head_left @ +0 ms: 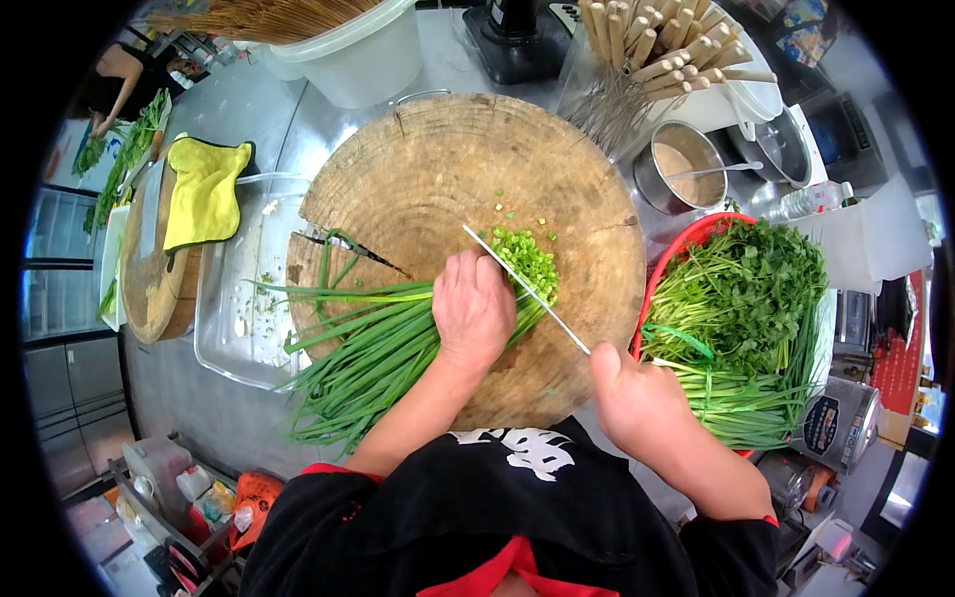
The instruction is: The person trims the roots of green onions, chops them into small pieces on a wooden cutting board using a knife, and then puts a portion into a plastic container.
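Note:
A bundle of green onions [383,333] lies across a thick round wooden chopping block [418,159], its long leaves hanging over the left edge. My left hand [475,306] presses down on the bundle with curled fingers, right beside the blade. In my right hand [642,398] is a knife [542,300], seen edge-on as a thin pale line slanting from upper left to lower right; its handle is hidden in my fist. Chopped green onion [527,261] is heaped along the blade's far right side, with a few bits scattered beyond it. A dark crack splits the block at left.
A red basket [657,269] of leafy herbs [746,289] and more green onions stands close at right. Behind are a metal pot [679,139], wooden-handled skewers [657,45] and a white tub [348,60]. At left are a clear tray [234,343], a yellow cloth [204,189] and another person.

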Tool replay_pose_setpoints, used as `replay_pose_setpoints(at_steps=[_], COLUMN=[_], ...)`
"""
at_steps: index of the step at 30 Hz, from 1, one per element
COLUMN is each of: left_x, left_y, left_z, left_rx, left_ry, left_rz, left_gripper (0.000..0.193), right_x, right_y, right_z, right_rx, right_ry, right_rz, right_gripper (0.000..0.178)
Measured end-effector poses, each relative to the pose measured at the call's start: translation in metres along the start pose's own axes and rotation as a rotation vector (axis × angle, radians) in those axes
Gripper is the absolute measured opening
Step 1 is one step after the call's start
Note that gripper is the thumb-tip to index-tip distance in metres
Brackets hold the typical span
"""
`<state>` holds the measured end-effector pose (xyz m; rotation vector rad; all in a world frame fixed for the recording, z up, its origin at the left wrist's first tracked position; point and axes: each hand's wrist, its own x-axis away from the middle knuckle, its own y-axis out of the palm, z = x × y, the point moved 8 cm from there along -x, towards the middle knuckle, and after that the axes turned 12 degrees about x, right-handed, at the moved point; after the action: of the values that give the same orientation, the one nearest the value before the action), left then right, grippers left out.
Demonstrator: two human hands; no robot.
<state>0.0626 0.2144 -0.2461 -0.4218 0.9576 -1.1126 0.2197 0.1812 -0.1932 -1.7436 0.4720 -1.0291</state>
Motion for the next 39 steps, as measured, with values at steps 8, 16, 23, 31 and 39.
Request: replay_pose_setpoints(at_steps=[8,16,23,31,39], left_x=[0.002,-0.002,0.001,0.001,0.001], left_y=[0.001,-0.003,-0.003,-0.003,-0.005], left_z=[0.004,0.004,0.002,0.000,0.001], left_rx=[0.047,0.045,0.042,0.112,0.058], left_ry=[0.037,0.060,0.031,0.061,0.027], left_rz=[0.012,0.070,0.026,0.058,0.038], left_gripper=[0.017,0.015,0.016,0.015,0.015], right_x=[-0.052,-0.027,-0.007,-0.053,-0.004], right_y=[0.020,-0.005,0.009,0.010,0.000], right_z=[-0.009,0.002,-0.003,0.005,0.001], right_rx=[0.032,0.029,0.026,0.026,-0.006], right_ry=[0.056,0.007,0.015,0.009,-0.007], right_rz=[-0.080,0.037,-0.072,-0.085,-0.068], right_gripper=[0.012,0.014,0.012,0.014,0.014])
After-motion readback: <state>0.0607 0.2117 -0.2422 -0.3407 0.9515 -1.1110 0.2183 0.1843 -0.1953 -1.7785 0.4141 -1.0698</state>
